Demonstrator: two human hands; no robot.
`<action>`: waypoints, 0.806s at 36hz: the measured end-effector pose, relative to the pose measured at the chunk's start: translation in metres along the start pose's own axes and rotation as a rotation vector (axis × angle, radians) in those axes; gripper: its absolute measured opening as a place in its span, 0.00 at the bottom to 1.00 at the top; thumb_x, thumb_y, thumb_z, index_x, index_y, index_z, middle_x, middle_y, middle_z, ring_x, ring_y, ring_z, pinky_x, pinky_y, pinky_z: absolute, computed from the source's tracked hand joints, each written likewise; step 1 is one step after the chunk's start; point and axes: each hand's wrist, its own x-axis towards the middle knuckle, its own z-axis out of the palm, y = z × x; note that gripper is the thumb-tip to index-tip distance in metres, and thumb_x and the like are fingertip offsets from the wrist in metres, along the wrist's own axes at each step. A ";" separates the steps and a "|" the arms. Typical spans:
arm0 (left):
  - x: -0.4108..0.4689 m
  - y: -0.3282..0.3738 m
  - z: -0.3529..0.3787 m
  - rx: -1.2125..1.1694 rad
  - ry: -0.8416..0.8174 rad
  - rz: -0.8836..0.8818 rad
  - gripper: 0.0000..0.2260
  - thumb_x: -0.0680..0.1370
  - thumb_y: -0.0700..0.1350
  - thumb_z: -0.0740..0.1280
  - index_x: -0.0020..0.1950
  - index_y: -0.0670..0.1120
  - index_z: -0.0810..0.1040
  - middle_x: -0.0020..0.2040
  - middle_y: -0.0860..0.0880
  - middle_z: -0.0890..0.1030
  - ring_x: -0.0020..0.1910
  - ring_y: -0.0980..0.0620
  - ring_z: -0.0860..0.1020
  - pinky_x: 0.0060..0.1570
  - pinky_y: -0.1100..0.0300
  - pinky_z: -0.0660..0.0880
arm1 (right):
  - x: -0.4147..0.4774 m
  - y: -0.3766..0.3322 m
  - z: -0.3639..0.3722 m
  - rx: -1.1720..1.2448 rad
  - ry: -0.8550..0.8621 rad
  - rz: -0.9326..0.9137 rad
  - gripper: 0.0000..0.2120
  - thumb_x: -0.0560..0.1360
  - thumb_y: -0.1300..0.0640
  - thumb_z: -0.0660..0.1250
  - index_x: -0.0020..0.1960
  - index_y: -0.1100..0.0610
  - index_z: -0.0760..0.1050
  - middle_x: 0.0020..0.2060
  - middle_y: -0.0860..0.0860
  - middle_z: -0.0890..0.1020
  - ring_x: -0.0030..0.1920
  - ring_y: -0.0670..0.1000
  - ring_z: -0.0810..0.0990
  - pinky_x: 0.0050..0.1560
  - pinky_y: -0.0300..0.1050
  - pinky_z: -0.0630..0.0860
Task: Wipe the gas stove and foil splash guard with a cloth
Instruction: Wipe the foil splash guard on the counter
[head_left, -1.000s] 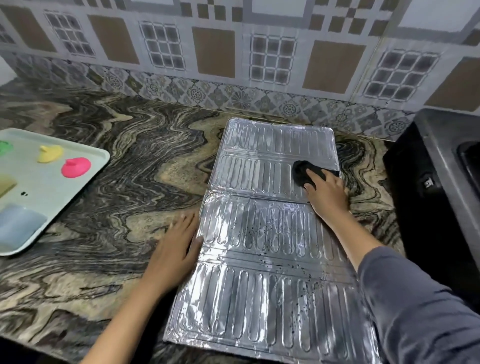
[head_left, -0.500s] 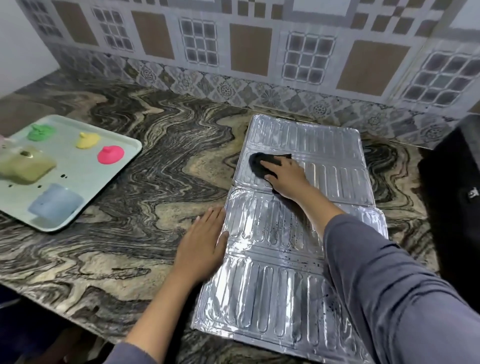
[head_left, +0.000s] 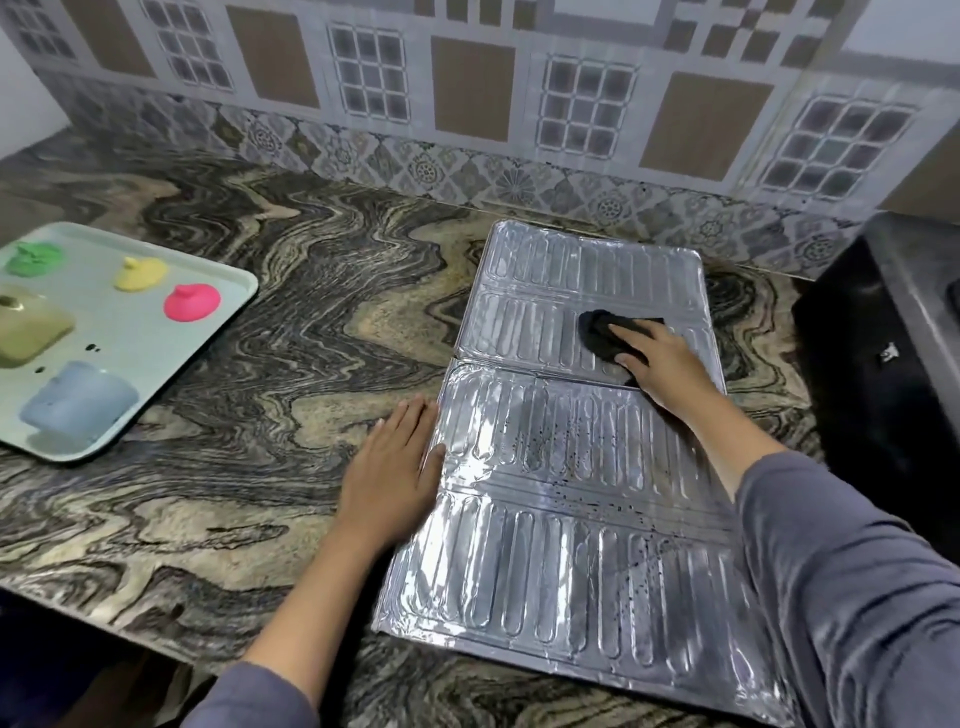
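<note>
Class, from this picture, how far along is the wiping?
Done: far panel of the foil splash guard looks speck-free. In hand: the right hand presses the cloth there; the left hand touches its edge. Left: dark specks on nearer panels, then the gas stove.

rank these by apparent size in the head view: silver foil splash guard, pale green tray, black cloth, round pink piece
1. silver foil splash guard
2. pale green tray, cut off at the frame edge
3. black cloth and round pink piece: alike; right hand hides part of the cloth

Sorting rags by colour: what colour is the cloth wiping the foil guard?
The crumpled wiping cloth is black; head view shows it best.
</note>
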 end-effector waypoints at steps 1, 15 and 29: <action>0.000 0.000 0.000 -0.001 -0.001 -0.003 0.24 0.80 0.56 0.42 0.75 0.53 0.44 0.72 0.58 0.40 0.75 0.59 0.42 0.72 0.60 0.39 | -0.002 0.003 0.000 -0.008 0.026 0.052 0.20 0.79 0.53 0.60 0.70 0.46 0.66 0.70 0.56 0.67 0.67 0.62 0.65 0.68 0.56 0.63; -0.002 0.005 0.006 0.028 -0.015 -0.030 0.24 0.80 0.56 0.41 0.75 0.52 0.42 0.76 0.53 0.41 0.75 0.56 0.41 0.75 0.54 0.41 | -0.007 -0.032 -0.031 0.079 0.231 0.094 0.19 0.79 0.61 0.57 0.69 0.51 0.68 0.63 0.60 0.70 0.63 0.64 0.66 0.63 0.53 0.64; -0.004 0.014 0.005 0.047 -0.013 -0.065 0.24 0.80 0.56 0.42 0.75 0.52 0.41 0.76 0.52 0.40 0.75 0.54 0.40 0.73 0.53 0.37 | -0.103 -0.145 0.012 0.232 0.149 -0.094 0.20 0.79 0.56 0.58 0.70 0.46 0.66 0.68 0.53 0.69 0.66 0.56 0.66 0.67 0.55 0.66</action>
